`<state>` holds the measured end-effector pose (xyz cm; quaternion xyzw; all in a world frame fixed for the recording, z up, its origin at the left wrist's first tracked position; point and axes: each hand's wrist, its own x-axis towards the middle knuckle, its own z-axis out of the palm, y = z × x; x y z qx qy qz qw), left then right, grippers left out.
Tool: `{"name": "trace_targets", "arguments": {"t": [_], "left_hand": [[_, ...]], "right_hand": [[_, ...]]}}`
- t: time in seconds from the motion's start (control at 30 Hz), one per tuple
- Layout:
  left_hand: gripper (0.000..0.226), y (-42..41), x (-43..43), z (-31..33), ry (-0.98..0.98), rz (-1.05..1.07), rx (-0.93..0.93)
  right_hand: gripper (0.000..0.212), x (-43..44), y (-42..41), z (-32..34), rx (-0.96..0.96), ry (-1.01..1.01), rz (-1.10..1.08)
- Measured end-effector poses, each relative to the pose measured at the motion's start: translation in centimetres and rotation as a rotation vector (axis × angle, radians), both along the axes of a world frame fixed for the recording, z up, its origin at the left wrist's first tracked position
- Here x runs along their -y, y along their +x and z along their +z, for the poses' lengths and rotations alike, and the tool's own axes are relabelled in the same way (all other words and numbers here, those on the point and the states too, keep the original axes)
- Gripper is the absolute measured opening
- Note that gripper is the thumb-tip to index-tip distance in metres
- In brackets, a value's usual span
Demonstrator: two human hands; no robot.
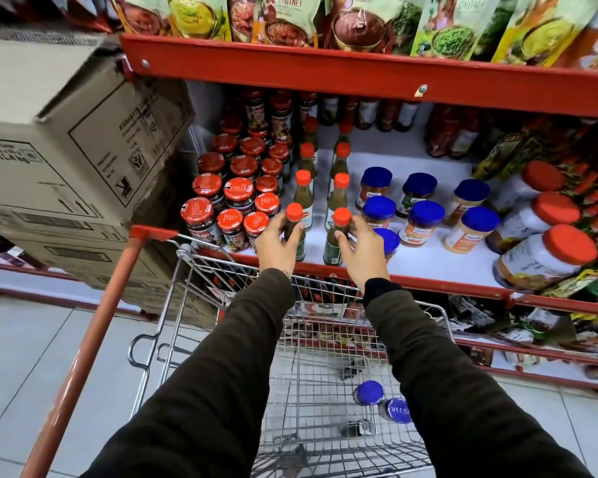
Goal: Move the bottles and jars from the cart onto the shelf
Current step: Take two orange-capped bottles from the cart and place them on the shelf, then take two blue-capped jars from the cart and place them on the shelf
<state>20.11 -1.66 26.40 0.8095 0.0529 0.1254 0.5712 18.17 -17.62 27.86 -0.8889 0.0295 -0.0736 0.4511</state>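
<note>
Dark sleeves [242, 357] over cart [318, 426], left hand [277, 241] and right hand [361, 251] each clamped on a red-capped bottle [294, 215] at shelf [428, 260] edge

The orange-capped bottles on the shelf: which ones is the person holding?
The two at the shelf's front edge: left hand grips the left row's front bottle, right hand the right row's front bottle. Those behind stand untouched.

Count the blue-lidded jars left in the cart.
2. One blue-lidded jar stands on the cart floor near the right forearm; the other lies beside it, touching, lid reading VEEBA. The arms may hide more.
</note>
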Motion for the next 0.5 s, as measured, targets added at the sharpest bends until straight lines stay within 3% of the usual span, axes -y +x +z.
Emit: {"name": "trace_targets", "arguments": {"t": [0.33,0.5], "left_hand": [[0.064,-5.4,2.1,-2.9,0.100,0.006,-0.102],[0.066,-10.3,3.6,-6.8,0.367,-0.122,-0.213]], "right_hand": [[0.043,0.6,-5.2,-2.6,-0.041,0.032,0.005],[0.049,3.2,-9.8,-6.9,-0.129,-0.153,0.142]]}}
